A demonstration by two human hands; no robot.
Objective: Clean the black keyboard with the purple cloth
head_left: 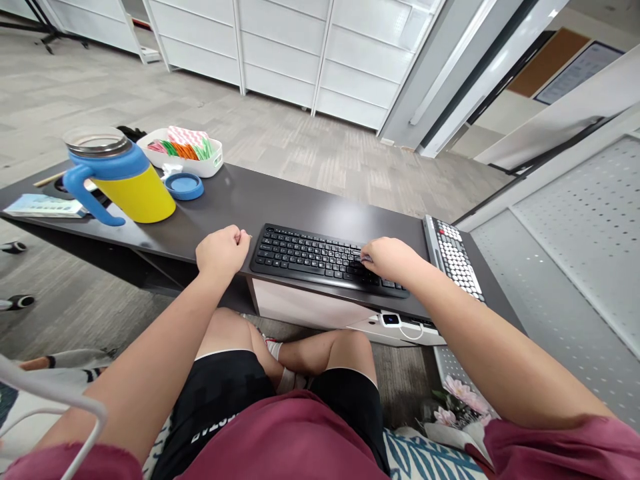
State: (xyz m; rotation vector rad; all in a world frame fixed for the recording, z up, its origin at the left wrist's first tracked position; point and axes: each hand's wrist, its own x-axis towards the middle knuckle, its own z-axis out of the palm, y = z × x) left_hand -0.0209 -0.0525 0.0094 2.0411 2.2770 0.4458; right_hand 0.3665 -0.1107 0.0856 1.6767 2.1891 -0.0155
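Observation:
A black keyboard (310,259) lies along the front edge of the dark tabletop (300,203). Just off its left end, my left hand (223,252) is closed in a fist low over the table. The inside of that fist is hidden, so I cannot tell if anything is in it. Over the right part of the keys, my right hand (389,257) is closed, its fingertips pinched together down at the keyboard. A small dark greyish thing (367,259) shows at those fingertips, too little of it to name.
On the left stand a yellow-and-blue mug (143,195), a blue lid (185,187) and a white basket (217,157) of colourful packets. A second keyboard with white round keys (457,260) lies at the right end. A smartwatch (390,320) on a white cable hangs below the front edge.

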